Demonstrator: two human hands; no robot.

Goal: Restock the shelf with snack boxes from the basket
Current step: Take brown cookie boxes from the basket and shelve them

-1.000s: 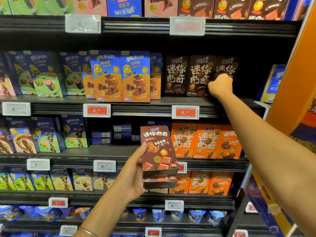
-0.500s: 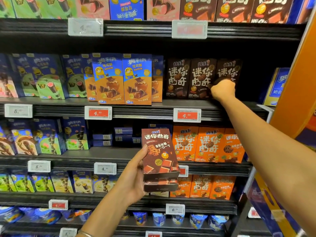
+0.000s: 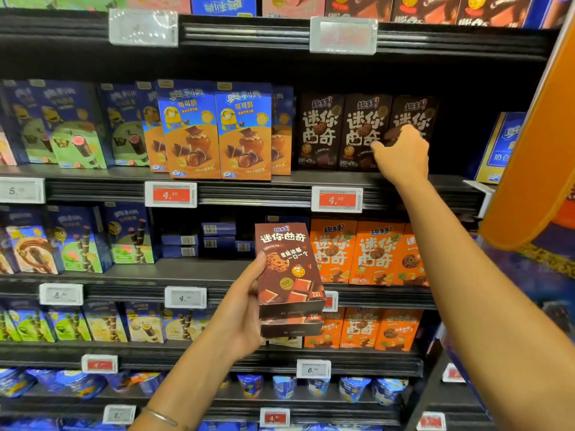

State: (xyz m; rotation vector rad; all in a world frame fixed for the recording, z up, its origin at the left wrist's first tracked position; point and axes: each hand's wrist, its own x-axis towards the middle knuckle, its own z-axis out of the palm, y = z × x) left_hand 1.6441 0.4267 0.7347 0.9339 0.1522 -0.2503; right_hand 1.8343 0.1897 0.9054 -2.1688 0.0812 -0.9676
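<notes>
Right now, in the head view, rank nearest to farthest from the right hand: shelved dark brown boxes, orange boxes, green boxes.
1. shelved dark brown boxes, at the right hand.
2. orange boxes, shelf below.
3. green boxes, far left, same shelf.

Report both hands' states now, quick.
Left hand: holding a stack of brown cookie boxes.
Right hand: fingers curled against the dark boxes on the shelf; grip cannot be told.

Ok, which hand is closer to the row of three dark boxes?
Right. The right hand is right up at the dark boxes, in front of the rightmost one. The left hand is well below them, holding a stack of brown boxes.
</notes>
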